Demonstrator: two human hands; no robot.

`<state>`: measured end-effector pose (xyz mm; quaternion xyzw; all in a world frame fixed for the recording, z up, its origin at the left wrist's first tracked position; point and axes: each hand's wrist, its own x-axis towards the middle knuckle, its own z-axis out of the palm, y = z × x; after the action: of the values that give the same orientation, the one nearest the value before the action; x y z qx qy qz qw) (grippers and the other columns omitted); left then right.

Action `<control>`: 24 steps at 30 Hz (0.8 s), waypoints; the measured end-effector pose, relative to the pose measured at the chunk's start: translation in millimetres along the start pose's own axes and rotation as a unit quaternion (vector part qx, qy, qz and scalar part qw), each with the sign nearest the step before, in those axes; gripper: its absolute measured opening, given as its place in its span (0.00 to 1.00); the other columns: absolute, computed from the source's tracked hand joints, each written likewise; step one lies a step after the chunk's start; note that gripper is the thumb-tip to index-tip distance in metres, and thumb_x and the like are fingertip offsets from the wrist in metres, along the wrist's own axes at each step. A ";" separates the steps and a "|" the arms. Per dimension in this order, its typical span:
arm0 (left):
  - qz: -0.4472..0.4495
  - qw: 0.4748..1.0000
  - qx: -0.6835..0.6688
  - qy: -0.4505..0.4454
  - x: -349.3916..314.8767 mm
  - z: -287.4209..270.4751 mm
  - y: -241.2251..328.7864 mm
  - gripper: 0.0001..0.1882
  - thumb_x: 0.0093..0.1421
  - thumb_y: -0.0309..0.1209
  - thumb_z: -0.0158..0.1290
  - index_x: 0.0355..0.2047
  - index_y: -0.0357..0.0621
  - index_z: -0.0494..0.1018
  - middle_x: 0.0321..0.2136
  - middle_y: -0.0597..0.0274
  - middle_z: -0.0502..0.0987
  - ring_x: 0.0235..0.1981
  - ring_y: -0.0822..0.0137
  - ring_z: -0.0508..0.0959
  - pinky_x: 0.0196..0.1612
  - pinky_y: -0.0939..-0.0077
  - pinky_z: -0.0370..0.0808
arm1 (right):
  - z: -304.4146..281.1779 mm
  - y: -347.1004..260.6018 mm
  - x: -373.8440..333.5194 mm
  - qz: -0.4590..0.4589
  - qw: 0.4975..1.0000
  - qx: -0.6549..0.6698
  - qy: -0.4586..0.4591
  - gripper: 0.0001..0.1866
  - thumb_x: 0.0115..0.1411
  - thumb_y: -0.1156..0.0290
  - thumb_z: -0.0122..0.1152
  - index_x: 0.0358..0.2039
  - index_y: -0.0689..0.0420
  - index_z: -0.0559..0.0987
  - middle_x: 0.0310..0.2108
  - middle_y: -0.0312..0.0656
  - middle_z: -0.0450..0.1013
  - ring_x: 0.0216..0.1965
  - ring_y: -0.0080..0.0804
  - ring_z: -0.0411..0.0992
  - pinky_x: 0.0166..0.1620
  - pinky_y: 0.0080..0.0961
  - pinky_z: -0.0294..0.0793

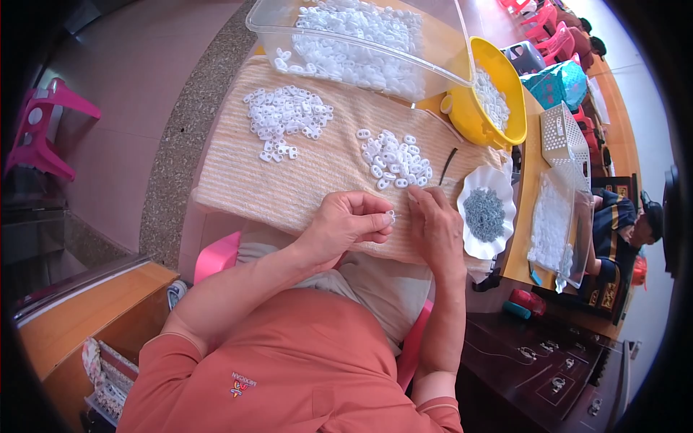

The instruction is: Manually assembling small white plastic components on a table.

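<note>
My left hand (348, 222) is closed in a pinch, holding a small white plastic piece (390, 216) between thumb and forefinger above the towel's near edge. My right hand (437, 225) is just right of it, palm down. Its fingers reach forward, with the tips at the near edge of a pile of oval white plastic pieces with holes (393, 159). The right thumb is mostly hidden, and no held thing shows there. Farther left on the striped towel (289, 191) lies another pile of white two-holed pieces (285, 115).
A clear bin of white pieces (361, 50) stands at the back beside a yellow basin (516, 94). Right are a white fluted dish (502, 242) of small grey parts and a thin black strip (448, 165). A person (624, 231) sits at the far right; a pink stool (50, 130) stands left.
</note>
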<state>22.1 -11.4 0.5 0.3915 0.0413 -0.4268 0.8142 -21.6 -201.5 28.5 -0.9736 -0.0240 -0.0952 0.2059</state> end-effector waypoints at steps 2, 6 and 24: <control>-0.002 1.000 0.000 0.002 0.0 0.0 -0.3 0.09 0.58 0.23 0.57 0.40 0.38 0.75 0.31 0.63 0.78 0.30 0.74 0.79 0.36 0.79 0.81 | -0.7 1.7 0.0 0.001 1.000 -0.001 -0.007 0.13 0.54 0.81 0.57 0.41 0.59 0.77 0.34 0.49 0.74 0.32 0.48 0.75 0.35 0.37 0.74; 0.003 1.000 -0.002 0.002 0.7 -1.0 -1.8 0.09 0.58 0.23 0.57 0.39 0.39 0.75 0.31 0.63 0.78 0.30 0.74 0.79 0.35 0.79 0.81 | 4.9 11.0 -3.0 0.016 1.000 0.023 0.001 0.13 0.53 0.81 0.60 0.41 0.60 0.77 0.32 0.48 0.74 0.29 0.43 0.75 0.34 0.33 0.74; -0.002 1.000 -0.011 0.015 0.9 0.1 -0.7 0.08 0.58 0.24 0.57 0.39 0.39 0.75 0.30 0.63 0.78 0.30 0.74 0.79 0.36 0.79 0.81 | 11.1 23.4 -24.1 0.218 0.864 0.450 -0.059 0.16 0.55 0.76 0.63 0.44 0.65 0.76 0.35 0.40 0.75 0.36 0.24 0.74 0.40 0.22 0.74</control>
<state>22.1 -12.3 -0.2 0.3887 0.0592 -0.4221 0.8168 -41.3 -218.5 4.6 -0.7594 0.1364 0.0308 0.6355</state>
